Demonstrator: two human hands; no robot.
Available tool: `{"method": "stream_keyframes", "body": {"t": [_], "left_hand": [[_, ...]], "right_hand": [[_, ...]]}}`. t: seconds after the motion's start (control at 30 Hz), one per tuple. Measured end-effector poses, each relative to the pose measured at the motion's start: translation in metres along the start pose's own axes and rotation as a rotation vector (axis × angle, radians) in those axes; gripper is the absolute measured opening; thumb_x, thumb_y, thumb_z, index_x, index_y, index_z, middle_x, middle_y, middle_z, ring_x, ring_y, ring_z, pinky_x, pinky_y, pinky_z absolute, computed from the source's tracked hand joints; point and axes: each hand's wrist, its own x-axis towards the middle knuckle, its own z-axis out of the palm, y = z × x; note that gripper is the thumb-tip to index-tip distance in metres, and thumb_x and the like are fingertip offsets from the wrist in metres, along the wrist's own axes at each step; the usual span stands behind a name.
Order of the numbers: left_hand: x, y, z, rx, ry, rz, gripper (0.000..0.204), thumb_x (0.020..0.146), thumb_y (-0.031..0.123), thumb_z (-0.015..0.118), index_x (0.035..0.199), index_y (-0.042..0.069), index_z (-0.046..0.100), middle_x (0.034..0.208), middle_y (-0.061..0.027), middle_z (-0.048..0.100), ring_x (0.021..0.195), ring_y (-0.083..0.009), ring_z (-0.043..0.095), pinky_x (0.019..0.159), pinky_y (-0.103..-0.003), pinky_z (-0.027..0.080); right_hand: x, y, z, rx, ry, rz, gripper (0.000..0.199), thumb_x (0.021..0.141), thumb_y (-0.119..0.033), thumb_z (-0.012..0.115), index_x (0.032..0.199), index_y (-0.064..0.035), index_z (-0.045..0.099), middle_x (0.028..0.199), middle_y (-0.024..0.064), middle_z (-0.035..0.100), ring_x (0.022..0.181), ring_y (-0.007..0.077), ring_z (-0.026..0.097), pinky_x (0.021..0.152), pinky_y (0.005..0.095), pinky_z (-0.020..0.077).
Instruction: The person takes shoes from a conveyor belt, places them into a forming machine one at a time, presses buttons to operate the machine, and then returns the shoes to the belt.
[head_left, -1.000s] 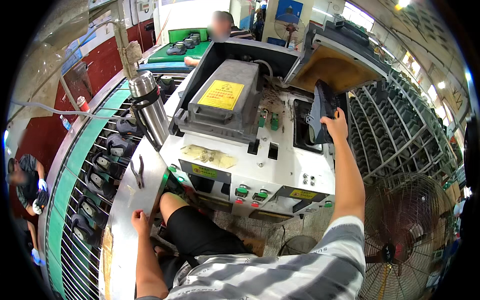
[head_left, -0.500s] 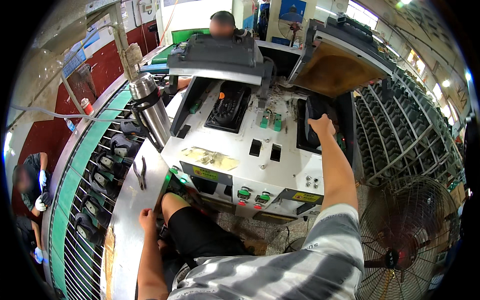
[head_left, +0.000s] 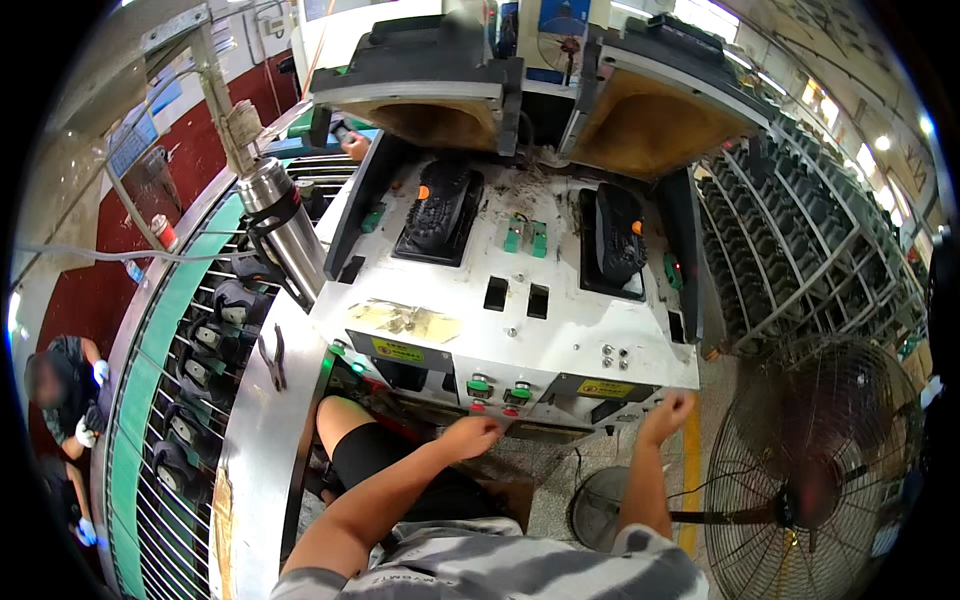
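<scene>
Factory floor spreads around me, with a curved conveyor (head_left: 165, 400) of dark shoes far off to the left of my hands, a steel flask (head_left: 285, 225) standing beside it, and pliers (head_left: 272, 355) lying on the metal ledge nearer in.

My left hand (head_left: 470, 437) sits at the front lip of the white press (head_left: 500, 320), just under the two green buttons (head_left: 498, 385). Its fingers are curled loosely and hold nothing; the fingertips touch or nearly touch the panel edge, and I cannot tell which. Up and beyond this hand, the left sole (head_left: 437, 208) lies in its bay under a raised lid (head_left: 420, 85).

My right hand (head_left: 668, 412) is at the panel's right corner, below the yellow label (head_left: 605, 388), closed into a loose fist with nothing in it. Above and beyond it the right sole (head_left: 617, 235) rests in its own bay, its lid (head_left: 665, 95) also up.

To work this panel well, I judge both hands should stay low at the front edge, well clear of the open bays, and press squarely with the fingertips.

Right of my right hand stand a floor fan (head_left: 830, 470) and, beyond it, long racks (head_left: 790, 250). Other workers crouch at the far left.
</scene>
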Motion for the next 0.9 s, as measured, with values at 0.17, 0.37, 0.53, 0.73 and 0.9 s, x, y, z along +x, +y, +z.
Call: {"method": "stream_keyframes", "body": {"t": [0.17, 0.37, 0.53, 0.73, 0.9], "left_hand": [[0.074, 0.019, 0.022, -0.129, -0.008, -0.117, 0.033, 0.099, 0.028, 0.049, 0.115, 0.002, 0.063, 0.1, -0.0132, 0.07, 0.095, -0.0257, 0.066, 0.084, -0.035, 0.05], [0.005, -0.01, -0.028, -0.3, 0.2, -0.08, 0.027, 0.094, 0.024, 0.054, 0.098, 0.002, 0.069, 0.087, -0.0146, 0.069, 0.082, -0.027, 0.066, 0.073, -0.037, 0.05], [-0.141, -0.104, -0.107, -0.133, 1.029, -0.223, 0.019, 0.091, 0.014, 0.057, 0.09, 0.001, 0.07, 0.082, -0.0122, 0.07, 0.076, -0.0187, 0.066, 0.072, -0.032, 0.052], [-0.387, -0.166, -0.133, 0.264, 1.669, -0.934, 0.018, 0.087, 0.019, 0.059, 0.084, 0.003, 0.069, 0.075, -0.0157, 0.067, 0.067, -0.03, 0.064, 0.065, -0.038, 0.05], [-0.438, -0.191, -0.092, 0.044, 1.778, -0.778, 0.017, 0.084, 0.016, 0.059, 0.081, 0.003, 0.068, 0.066, -0.0126, 0.064, 0.062, -0.0185, 0.062, 0.061, -0.03, 0.048]], "right_hand": [[0.02, 0.036, -0.035, 0.616, -0.118, 0.951, 0.028, 0.088, -0.03, 0.058, 0.075, -0.0132, 0.04, 0.069, -0.0006, 0.037, 0.061, 0.0153, 0.033, 0.06, 0.0318, 0.033], [-0.055, 0.012, -0.012, 0.13, -0.33, 0.443, 0.011, 0.083, -0.013, 0.057, 0.077, -0.0121, 0.048, 0.067, 0.0002, 0.041, 0.053, 0.0125, 0.036, 0.05, 0.0267, 0.0308], [-0.175, -0.055, 0.076, 0.085, -0.885, -0.557, 0.017, 0.073, -0.007, 0.067, 0.085, -0.0032, 0.055, 0.077, 0.0096, 0.057, 0.063, 0.0203, 0.056, 0.058, 0.0304, 0.0453], [-0.196, -0.132, 0.291, 0.109, -0.908, -0.555, 0.059, 0.071, -0.007, 0.068, 0.127, -0.0018, 0.049, 0.112, 0.0168, 0.057, 0.104, 0.0334, 0.055, 0.094, 0.041, 0.0431], [-0.146, -0.186, 0.453, -0.477, -0.736, -0.719, 0.082, 0.075, -0.04, 0.07, 0.141, -0.006, 0.037, 0.133, 0.0243, 0.048, 0.122, 0.0393, 0.047, 0.101, 0.0474, 0.0405]]}}
